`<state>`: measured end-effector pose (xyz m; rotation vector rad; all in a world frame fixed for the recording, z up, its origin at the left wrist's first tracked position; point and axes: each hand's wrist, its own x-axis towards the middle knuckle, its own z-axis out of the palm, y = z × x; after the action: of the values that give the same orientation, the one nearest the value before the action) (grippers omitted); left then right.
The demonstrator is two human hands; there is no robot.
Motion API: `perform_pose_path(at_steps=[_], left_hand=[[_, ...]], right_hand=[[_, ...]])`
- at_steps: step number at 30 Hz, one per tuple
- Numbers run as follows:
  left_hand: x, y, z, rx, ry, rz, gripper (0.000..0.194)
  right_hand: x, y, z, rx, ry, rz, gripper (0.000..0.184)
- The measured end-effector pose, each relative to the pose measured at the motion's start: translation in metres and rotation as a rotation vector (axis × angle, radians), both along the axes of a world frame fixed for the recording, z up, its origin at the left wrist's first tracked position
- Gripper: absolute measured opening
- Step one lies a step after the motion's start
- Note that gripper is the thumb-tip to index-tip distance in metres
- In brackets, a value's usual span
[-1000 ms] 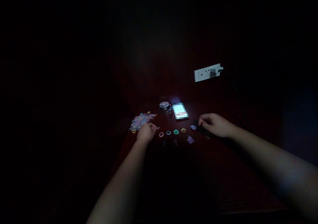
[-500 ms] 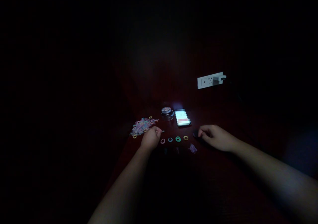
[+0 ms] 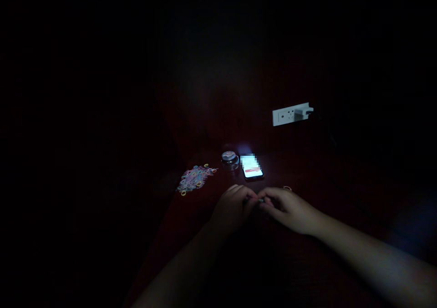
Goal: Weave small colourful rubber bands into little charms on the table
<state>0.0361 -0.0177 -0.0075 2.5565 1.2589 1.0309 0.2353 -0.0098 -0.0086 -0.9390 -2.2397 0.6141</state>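
My left hand [image 3: 234, 207] and my right hand [image 3: 290, 210] meet over the dark red table, fingertips almost touching. Both are closed in a pinch around a small pale elastic band [image 3: 261, 200], mostly covered by the fingers and dim. Just behind my right hand lies a ring-shaped elastic band [image 3: 287, 188], partly hidden. To the left of my left hand spreads a loose pile of small coloured elastic bands [image 3: 194, 178], with a few thicker yellow ones at its edges. My hands hide the table area where the row of coloured rings lay.
Behind my hands stands a small clear jar [image 3: 230, 163] with a patterned lid. Beside it a phone [image 3: 252, 176] lies with its screen lit. A white wall socket [image 3: 285, 116] with a plug in it is at the back right. Surroundings are very dark.
My left hand has moved right, away from the pile, with the pale band in its fingers. My right hand has come left to meet it. The view has tilted up slightly.
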Motion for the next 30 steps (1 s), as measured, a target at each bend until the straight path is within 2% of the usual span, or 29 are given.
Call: perform_pose_path(at_steps=[30], left_hand=[[-0.0014, -0.0049, 0.0051, 0.006, 0.053, -0.069, 0.010]], right_hand=[[0.0004, 0.0022, -0.0027, 0.027, 0.011, 0.006, 0.018]])
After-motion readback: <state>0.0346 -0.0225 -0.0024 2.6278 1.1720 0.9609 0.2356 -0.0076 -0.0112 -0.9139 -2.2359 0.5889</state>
